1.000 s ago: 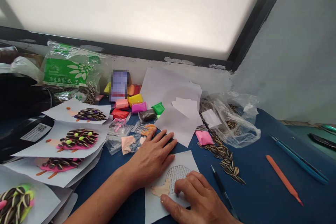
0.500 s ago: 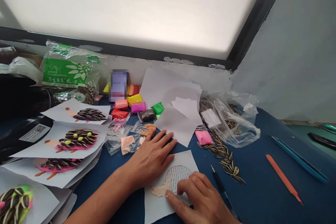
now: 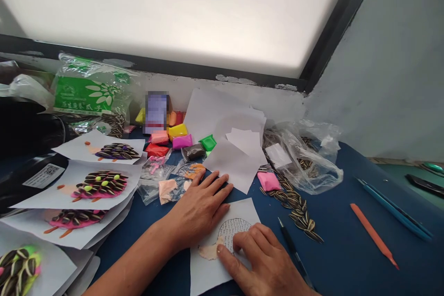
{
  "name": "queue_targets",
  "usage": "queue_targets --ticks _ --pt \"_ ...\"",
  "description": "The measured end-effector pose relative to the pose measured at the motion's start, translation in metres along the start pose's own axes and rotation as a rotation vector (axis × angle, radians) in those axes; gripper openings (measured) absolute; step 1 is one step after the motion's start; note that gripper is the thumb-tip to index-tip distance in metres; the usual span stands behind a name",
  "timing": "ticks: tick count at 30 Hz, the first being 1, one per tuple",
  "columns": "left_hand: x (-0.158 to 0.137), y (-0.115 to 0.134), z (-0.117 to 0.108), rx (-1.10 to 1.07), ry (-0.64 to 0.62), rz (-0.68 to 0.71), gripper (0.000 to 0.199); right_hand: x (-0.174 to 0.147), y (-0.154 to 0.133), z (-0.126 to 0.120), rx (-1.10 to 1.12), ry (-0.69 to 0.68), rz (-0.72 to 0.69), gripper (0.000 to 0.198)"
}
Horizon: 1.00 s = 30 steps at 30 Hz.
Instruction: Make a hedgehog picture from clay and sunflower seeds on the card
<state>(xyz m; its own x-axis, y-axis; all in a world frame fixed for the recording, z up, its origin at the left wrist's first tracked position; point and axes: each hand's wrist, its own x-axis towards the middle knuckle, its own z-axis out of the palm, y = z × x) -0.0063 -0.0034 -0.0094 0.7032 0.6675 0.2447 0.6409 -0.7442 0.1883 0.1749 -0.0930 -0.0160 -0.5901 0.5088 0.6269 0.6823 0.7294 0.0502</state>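
Note:
A white sheet of paper (image 3: 208, 277) lies on the blue table with a hedgehog-like outline drawn on it. Short pen strokes fill the rounded body (image 3: 233, 231), and flattened peach clay (image 3: 208, 252) covers the pointed head part. My left hand (image 3: 204, 206) rests flat with spread fingers across the sheet's upper left edge. Over the lower right of the drawing is my right hand (image 3: 262, 263); its thumb tip presses the clay's right edge. The other right fingers are bent, apart from the thumb, and hide part of the outline. Neither hand grips anything.
Finished seed-covered hedgehog pictures (image 3: 100, 185) are stacked at left. Colored clay packets (image 3: 182, 142) and blank paper (image 3: 229, 162) stand behind. Sunflower seeds (image 3: 294, 208), a plastic bag (image 3: 308, 162), a black pen (image 3: 291, 245), an orange clay tool (image 3: 374, 236) and blue tweezers (image 3: 395, 210) lie right.
My right thumb has shifted very slightly left and up along the clay's edge. My left hand stays in place; the whole view has drifted a little.

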Motion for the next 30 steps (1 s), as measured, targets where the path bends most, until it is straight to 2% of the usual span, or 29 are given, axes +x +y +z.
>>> queue_targets --ticks 10,18,21,23,25,27,30 --pt "0.0 0.0 0.0 -0.002 0.018 0.002 0.041 0.001 0.002 -0.009 0.034 -0.045 -0.024 0.053" --pt "0.0 -0.001 0.002 0.003 0.042 0.014 0.041 -0.003 0.005 -0.006 0.066 -0.086 -0.032 0.058" --pt "0.0 -0.001 0.001 -0.003 0.044 0.015 0.041 0.003 0.01 -0.015 0.231 -0.169 0.058 0.043" --pt "0.0 0.0 0.001 -0.007 0.039 0.015 0.04 0.009 0.013 -0.023 0.386 -0.246 0.204 0.032" --pt "0.0 0.0 0.0 -0.01 0.031 0.012 0.04 0.015 0.015 -0.029 0.504 -0.322 0.325 0.031" --pt "0.0 0.001 -0.001 -0.012 0.024 0.012 0.041 0.015 0.016 -0.029 0.532 -0.334 0.375 0.032" --pt "0.0 0.001 -0.002 -0.015 0.028 0.012 0.04 0.006 0.016 -0.02 0.524 -0.315 0.38 0.033"
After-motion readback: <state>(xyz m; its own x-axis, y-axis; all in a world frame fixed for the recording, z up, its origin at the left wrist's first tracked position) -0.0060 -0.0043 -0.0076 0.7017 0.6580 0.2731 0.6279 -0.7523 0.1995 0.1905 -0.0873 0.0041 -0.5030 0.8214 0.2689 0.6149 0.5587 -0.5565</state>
